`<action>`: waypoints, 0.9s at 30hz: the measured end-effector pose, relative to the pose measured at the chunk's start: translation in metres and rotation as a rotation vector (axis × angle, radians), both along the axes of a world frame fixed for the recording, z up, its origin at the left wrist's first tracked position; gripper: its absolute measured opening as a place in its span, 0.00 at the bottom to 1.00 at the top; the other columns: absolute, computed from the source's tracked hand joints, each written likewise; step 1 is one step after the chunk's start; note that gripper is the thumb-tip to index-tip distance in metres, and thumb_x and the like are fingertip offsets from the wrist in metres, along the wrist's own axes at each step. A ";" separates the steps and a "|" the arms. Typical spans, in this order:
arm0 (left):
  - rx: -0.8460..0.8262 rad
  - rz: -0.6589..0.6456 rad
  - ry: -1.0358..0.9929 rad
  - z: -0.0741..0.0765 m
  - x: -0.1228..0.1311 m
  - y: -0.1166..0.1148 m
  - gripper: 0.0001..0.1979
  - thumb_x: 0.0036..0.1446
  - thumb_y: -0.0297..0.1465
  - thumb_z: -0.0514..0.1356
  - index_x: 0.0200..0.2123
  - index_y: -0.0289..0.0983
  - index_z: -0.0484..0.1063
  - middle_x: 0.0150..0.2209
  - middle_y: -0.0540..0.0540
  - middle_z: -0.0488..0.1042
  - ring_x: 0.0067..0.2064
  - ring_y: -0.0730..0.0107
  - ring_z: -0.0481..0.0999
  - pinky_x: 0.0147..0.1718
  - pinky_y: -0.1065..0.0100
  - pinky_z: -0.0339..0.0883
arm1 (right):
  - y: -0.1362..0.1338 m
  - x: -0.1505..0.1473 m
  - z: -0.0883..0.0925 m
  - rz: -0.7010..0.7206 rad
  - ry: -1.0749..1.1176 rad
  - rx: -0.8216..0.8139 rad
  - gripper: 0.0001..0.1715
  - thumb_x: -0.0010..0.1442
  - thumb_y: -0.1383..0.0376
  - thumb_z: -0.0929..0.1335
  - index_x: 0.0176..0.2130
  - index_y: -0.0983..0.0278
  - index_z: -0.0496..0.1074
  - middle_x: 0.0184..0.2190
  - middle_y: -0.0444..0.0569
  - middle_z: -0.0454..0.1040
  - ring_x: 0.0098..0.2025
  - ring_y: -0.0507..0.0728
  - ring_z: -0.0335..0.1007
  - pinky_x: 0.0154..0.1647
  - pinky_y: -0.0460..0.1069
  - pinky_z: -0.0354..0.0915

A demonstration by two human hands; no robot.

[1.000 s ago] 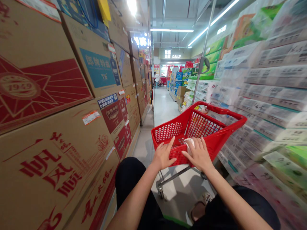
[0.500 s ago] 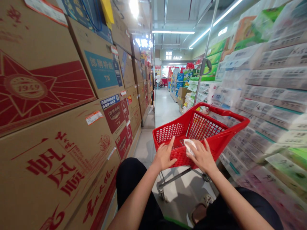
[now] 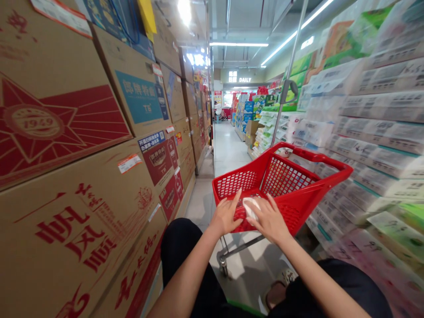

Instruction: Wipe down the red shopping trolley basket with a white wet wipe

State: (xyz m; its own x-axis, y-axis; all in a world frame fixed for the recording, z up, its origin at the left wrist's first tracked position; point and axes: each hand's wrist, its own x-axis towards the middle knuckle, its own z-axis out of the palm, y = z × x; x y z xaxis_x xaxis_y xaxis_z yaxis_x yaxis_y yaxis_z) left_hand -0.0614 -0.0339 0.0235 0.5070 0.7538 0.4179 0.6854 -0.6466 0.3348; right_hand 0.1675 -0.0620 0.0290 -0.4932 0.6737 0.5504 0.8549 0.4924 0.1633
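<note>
A red plastic shopping cart [image 3: 298, 185] stands in the aisle in front of me on a metal wheeled frame [image 3: 228, 258]. My left hand [image 3: 225, 216] rests flat on the cart's near wall, fingers spread. My right hand [image 3: 270, 218] presses a white cloth [image 3: 250, 206] against the same wall, just right of the left hand. The two hands almost touch. My knees in dark trousers show at the bottom of the view.
Stacked cardboard cartons [image 3: 82, 154] form a wall close on my left. Packs of tissue paper [image 3: 374, 132] fill the shelves on my right. A metal pole [image 3: 288, 75] rises behind the cart. The tiled aisle [image 3: 228, 150] runs ahead to distant shelves.
My right hand with the white cloth has slid left along the cart's near wall, closer to my left hand. The left hand has stayed put.
</note>
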 end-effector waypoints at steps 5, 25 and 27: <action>-0.012 0.056 0.054 0.003 -0.011 0.010 0.57 0.56 0.39 0.65 0.74 0.41 0.27 0.55 0.43 0.75 0.58 0.55 0.72 0.67 0.49 0.51 | 0.018 0.061 0.006 -0.183 0.026 0.079 0.29 0.72 0.50 0.58 0.64 0.57 0.67 0.60 0.55 0.71 0.62 0.64 0.63 0.73 0.69 0.37; 0.047 0.054 0.060 0.001 0.005 0.002 0.49 0.56 0.37 0.66 0.74 0.48 0.42 0.69 0.44 0.60 0.65 0.51 0.63 0.66 0.49 0.52 | 0.004 0.044 -0.002 -0.247 0.087 0.114 0.33 0.72 0.53 0.58 0.71 0.55 0.56 0.69 0.55 0.60 0.69 0.66 0.54 0.72 0.71 0.37; 0.048 0.054 0.060 0.001 0.008 0.001 0.48 0.55 0.38 0.67 0.73 0.48 0.45 0.70 0.45 0.59 0.66 0.50 0.62 0.67 0.48 0.51 | 0.006 0.035 -0.004 -0.273 0.124 0.140 0.32 0.71 0.51 0.59 0.67 0.60 0.63 0.64 0.58 0.66 0.67 0.68 0.57 0.71 0.70 0.41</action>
